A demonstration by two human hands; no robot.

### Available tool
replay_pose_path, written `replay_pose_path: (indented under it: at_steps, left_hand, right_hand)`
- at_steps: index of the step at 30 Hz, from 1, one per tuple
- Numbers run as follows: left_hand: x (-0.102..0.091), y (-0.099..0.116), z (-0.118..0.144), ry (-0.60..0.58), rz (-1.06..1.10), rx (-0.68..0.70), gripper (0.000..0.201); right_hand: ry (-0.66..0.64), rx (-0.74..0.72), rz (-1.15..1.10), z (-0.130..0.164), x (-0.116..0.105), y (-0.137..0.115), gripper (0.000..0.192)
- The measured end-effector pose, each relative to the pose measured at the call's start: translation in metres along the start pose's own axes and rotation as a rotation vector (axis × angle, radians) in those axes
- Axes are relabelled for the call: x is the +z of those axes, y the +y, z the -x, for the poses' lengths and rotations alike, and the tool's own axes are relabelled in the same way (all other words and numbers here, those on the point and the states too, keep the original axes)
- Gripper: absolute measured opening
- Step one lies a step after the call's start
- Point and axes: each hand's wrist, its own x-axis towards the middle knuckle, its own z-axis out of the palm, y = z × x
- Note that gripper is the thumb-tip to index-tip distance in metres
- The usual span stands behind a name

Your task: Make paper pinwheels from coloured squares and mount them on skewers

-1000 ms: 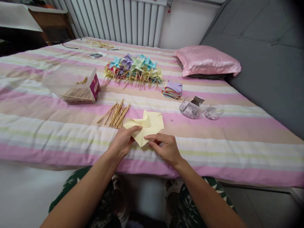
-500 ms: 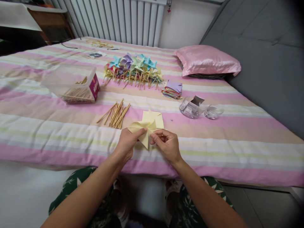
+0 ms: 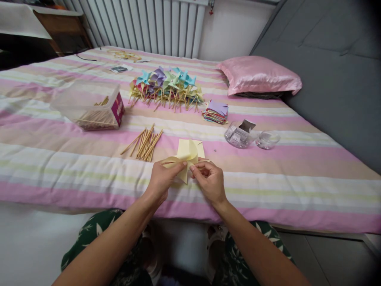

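Observation:
Between my hands is a pale yellow paper pinwheel (image 3: 190,153), its blades curled in toward the centre. My left hand (image 3: 162,174) is closed on its left side, thumb pressed near the middle. With thumb and fingers my right hand (image 3: 210,178) pinches its right side close to the centre; the fingertips partly hide the paper. Just beyond lies a flat square of yellow paper (image 3: 200,147) with a cut at its corner. Left of it is a loose bunch of thin wooden sticks (image 3: 145,143). A tiny metallic piece (image 3: 215,150) rests on the bedspread to the right.
Finished pinwheels (image 3: 169,83) lie heaped farther back, beside a stack of coloured paper squares (image 3: 216,111). A clear plastic box (image 3: 86,101) holds more sticks. Small clear tub (image 3: 238,137) and its lid-like round dish (image 3: 267,141) stand right. A pink pillow (image 3: 260,77) lies behind.
One blade of the yellow pinwheel has been folded up and curled toward the centre. My right hand has shifted slightly; both hands stay on the paper.

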Motion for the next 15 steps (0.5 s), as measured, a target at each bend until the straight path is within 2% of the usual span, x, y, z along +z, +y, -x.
replay_pose_path:
  at_steps: [6,15]
  left_hand:
    - [0.0018,-0.0006,0.0008,0.017,-0.054,0.045,0.017]
    - [0.0045,0.0012,0.003,0.03,-0.078,-0.008,0.017]
  right_hand:
    - [0.006,0.019,0.018,0.0002,0.0005,0.0011,0.018]
    - [0.019,0.003,0.017,-0.0019,-0.0002,0.0023,0.02]
